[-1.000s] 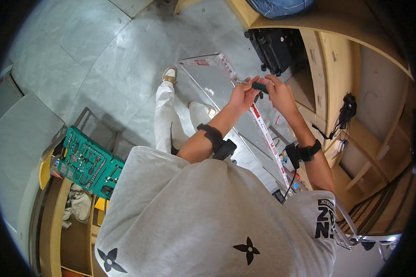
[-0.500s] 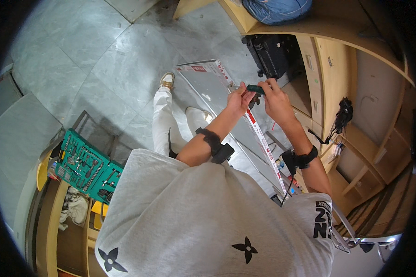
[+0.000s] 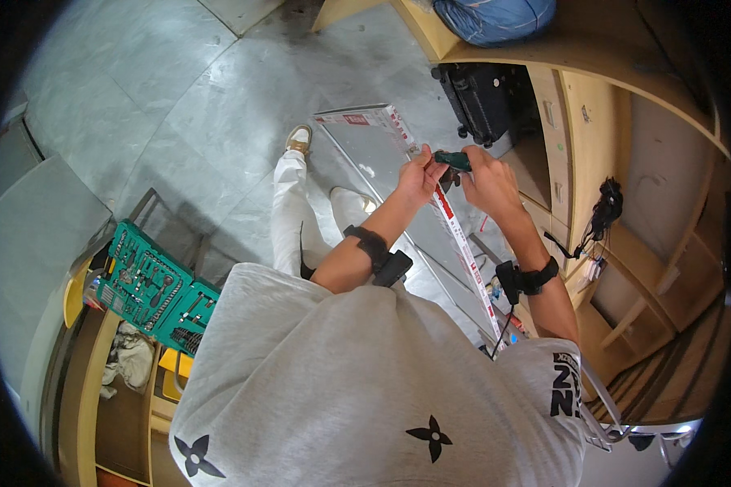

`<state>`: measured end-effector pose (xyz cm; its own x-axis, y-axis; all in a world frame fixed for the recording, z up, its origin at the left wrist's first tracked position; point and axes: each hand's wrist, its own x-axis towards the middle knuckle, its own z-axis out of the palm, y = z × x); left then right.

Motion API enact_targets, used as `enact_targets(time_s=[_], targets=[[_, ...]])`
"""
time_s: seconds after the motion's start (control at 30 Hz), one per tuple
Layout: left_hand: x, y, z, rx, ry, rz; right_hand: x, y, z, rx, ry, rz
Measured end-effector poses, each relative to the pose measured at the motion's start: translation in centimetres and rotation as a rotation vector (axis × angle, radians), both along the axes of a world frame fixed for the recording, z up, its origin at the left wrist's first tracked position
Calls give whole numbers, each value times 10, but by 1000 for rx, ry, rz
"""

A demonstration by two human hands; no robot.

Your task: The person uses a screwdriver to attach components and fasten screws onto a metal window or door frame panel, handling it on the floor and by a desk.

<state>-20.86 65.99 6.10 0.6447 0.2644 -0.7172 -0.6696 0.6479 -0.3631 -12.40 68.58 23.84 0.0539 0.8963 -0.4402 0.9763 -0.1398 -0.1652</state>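
Note:
A dark green screwdriver handle (image 3: 453,160) lies crosswise above the edge of a large grey panel (image 3: 410,199). My right hand (image 3: 492,180) is closed round its rear end, fingers curled over the grip. At the front end, my left hand (image 3: 420,176) pinches with thumb and fingers, close to the panel's edge strip (image 3: 455,223), which has red and white print. The screwdriver's tip and whatever it meets are too small to make out. Something dark below the handle is partly hidden between my hands.
An open green tool case (image 3: 158,284) sits to my left, beside a wooden shelf with crumpled cloth (image 3: 131,357). A black suitcase (image 3: 475,101) stands beyond my right hand, near wooden drawers (image 3: 556,134). A black cable bundle (image 3: 605,207) hangs at the right.
My right hand has turned a little on the screwdriver handle, its fingers now curled further over. My left hand stays at the front end. The whole view has shifted slightly.

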Motion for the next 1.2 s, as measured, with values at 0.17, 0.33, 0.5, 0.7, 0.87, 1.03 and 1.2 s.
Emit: enact_targets(time_s=[0.17, 0.33, 0.5, 0.7, 0.87, 1.03, 1.2], targets=[[1, 2, 0, 59, 40, -85, -3, 6, -2, 94, 26, 117], [0, 0, 6, 33, -38, 5, 0, 4, -16, -213, -296, -130], [2, -4, -7, 47, -12, -11, 1, 3, -9, 93, 43, 72], [-2, -2, -8, -4, -22, -67, -4, 6, -16, 80, 9, 54], [-10, 4, -6, 86, -44, -106, -7, 12, -27, -56, -146, -156], [-32, 20, -7, 126, -23, -419, 7, 14, -43, -60, -158, -392], [-64, 55, -28, 297, 187, -747, 35, 13, -33, -175, 31, -806]])
